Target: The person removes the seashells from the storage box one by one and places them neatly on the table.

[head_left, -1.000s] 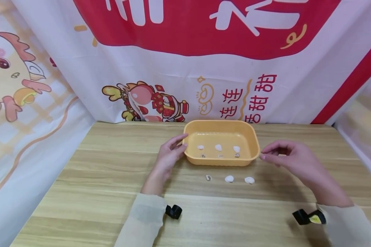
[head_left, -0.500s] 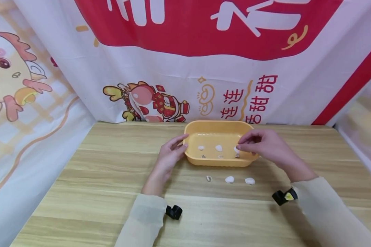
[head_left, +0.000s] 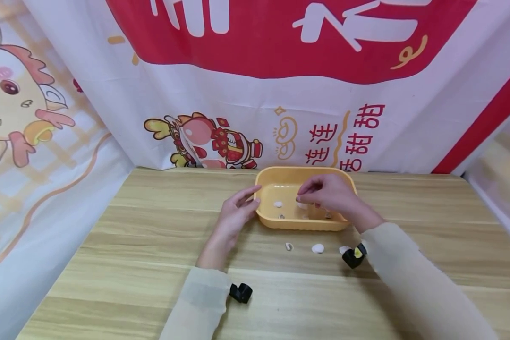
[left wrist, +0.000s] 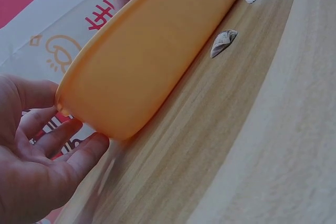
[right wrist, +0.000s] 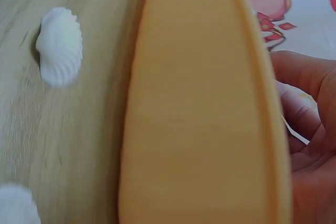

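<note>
The orange-yellow plastic basin [head_left: 303, 225] stands on the wooden table. My left hand [head_left: 233, 215] touches its left end with fingers extended; in the left wrist view, the fingertips [left wrist: 97, 142] lie against the outer wall. My right hand [head_left: 331, 193] reaches in over the right side, thumb and forefinger close together right at a white seashell [head_left: 301, 206]. I cannot tell whether they pinch anything. Another white shell [head_left: 278, 204] lies left of it, and several small darker shells [head_left: 282, 216] sit along the near wall. In the right wrist view, the basin wall [right wrist: 199, 103] hides the right fingertips.
Three shells lie on the table before the basin: a small curled one [head_left: 289, 246], a white one [head_left: 318, 248] and another [head_left: 344, 250] partly behind the right wrist camera [head_left: 353, 256]. A printed cloth [head_left: 221, 89] hangs behind the table.
My right hand has moved left, from beside the basin's right end, past the right-hand shell, to the middle shell inside. The left hand stays at the basin's left end.
</note>
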Demonstrator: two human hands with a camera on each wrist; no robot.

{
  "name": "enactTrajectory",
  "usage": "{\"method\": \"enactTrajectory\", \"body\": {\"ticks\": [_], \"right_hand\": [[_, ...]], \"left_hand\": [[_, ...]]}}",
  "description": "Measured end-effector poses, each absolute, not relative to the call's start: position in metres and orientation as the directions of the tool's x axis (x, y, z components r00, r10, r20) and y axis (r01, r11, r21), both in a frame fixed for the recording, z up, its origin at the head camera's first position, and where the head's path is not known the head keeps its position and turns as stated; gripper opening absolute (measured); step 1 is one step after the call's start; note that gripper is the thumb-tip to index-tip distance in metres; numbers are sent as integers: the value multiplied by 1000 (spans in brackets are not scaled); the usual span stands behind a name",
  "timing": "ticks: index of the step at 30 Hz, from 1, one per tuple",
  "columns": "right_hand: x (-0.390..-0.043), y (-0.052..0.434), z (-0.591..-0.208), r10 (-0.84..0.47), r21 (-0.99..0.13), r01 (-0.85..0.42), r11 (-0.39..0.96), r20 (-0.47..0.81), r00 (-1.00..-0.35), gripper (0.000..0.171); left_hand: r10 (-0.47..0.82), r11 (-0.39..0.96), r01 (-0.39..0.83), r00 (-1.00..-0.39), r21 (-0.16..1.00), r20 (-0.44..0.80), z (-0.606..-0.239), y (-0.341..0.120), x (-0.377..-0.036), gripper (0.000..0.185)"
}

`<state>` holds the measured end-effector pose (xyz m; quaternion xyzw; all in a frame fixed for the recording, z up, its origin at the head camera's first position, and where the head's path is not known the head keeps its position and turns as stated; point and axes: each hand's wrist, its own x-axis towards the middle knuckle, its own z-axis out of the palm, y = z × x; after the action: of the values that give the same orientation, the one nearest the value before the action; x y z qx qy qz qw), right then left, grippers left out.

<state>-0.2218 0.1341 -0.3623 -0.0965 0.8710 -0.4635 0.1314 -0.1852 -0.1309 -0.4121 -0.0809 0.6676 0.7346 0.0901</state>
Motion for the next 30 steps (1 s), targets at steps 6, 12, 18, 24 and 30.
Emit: {"method": "enactTrajectory", "body": {"ticks": [6, 12, 18, 24, 30], "right_hand": [[-230, 115, -377, -289, -823, -17, 568, -180, -940, 15], [-236, 98, -388, -265, -836, 9, 548, -184, -947, 16], [-240, 87, -392, -256, -821, 4, 571, -182, -949, 15], [-244, 82, -394, -267, -804, 15, 594, -215, -940, 16], [-243, 79, -394, -278, -789, 11, 615, -230, -932, 18]], "left_hand": [[26, -92, -245, -970, 965, -243, -412, -131, -185, 41], [27, -92, -246, -969, 965, -245, -412, -131, -185, 41], [30, -98, -238, -971, 966, -236, -412, -130, -184, 41], [32, -109, -223, -975, 969, -221, -412, -129, -184, 42], [27, -108, -216, -976, 970, -214, -412, -129, -185, 42]]}}
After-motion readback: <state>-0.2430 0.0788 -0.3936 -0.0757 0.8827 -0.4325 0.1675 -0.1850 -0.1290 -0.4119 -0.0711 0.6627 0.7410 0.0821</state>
